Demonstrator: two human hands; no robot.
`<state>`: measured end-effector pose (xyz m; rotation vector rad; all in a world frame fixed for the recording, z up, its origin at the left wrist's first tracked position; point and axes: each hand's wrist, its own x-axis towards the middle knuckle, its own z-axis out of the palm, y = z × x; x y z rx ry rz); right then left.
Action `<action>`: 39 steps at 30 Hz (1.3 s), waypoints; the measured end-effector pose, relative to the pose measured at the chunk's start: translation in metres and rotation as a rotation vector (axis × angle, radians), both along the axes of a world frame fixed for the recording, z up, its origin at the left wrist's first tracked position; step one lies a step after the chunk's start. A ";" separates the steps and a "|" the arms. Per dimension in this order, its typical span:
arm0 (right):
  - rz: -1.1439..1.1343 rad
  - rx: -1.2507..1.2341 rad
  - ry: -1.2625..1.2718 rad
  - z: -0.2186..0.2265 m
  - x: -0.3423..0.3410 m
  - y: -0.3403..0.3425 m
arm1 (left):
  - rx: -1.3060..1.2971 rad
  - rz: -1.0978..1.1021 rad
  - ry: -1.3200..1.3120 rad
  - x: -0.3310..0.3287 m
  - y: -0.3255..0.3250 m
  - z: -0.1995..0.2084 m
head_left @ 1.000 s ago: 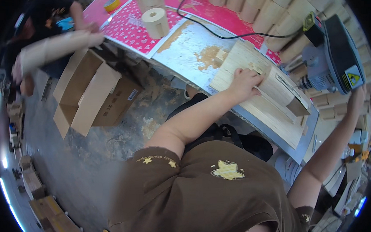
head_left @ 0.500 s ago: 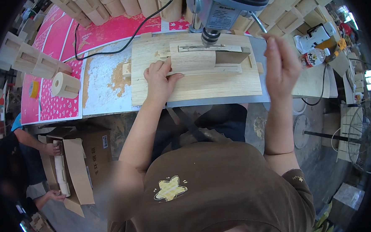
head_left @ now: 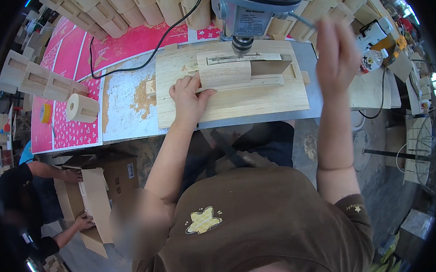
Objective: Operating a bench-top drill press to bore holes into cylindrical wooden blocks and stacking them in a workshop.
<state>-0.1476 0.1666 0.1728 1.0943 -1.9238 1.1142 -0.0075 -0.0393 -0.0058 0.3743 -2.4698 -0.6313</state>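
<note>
My left hand [head_left: 189, 99] is closed on the left end of a pale, curved wooden block [head_left: 227, 73], thumb along its near side. The block lies on a flat wooden board [head_left: 255, 102] and has a long slot strip [head_left: 241, 59] on top. Above it hangs a drill press [head_left: 253, 18], its chuck [head_left: 242, 47] over the strip; whether a bit touches the wood cannot be made out. My right hand [head_left: 339, 60], blurred by motion, is closed at the end of the drill press lever [head_left: 301, 19].
Wooden pieces [head_left: 140, 7] line the table's back; a wooden cylinder [head_left: 82, 108] and yellow tape roll [head_left: 45, 113] stand left. A black cable [head_left: 147, 62] crosses the table. A bottle [head_left: 373, 60] is at right. At lower left a co-worker's hands [head_left: 84, 222] are at a cardboard box [head_left: 124, 178].
My right hand and the lever have swung up and away. My left hand keeps its place on the block. The co-worker's pale cylindrical piece has gone lower into the box.
</note>
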 end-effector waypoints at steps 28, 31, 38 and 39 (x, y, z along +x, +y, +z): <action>0.154 -0.112 0.105 -0.086 -0.002 -0.011 | -0.010 -0.011 0.017 -0.023 0.030 0.000; 0.086 -0.095 0.103 -0.039 -0.004 0.001 | 0.021 -0.004 -0.009 -0.023 0.029 0.001; -0.076 -0.043 -0.134 0.064 -0.076 -0.068 | 0.414 -0.078 0.004 -0.029 0.027 0.008; -0.074 -0.044 -0.131 0.061 -0.081 -0.067 | 0.409 -0.057 -0.028 -0.030 0.026 0.009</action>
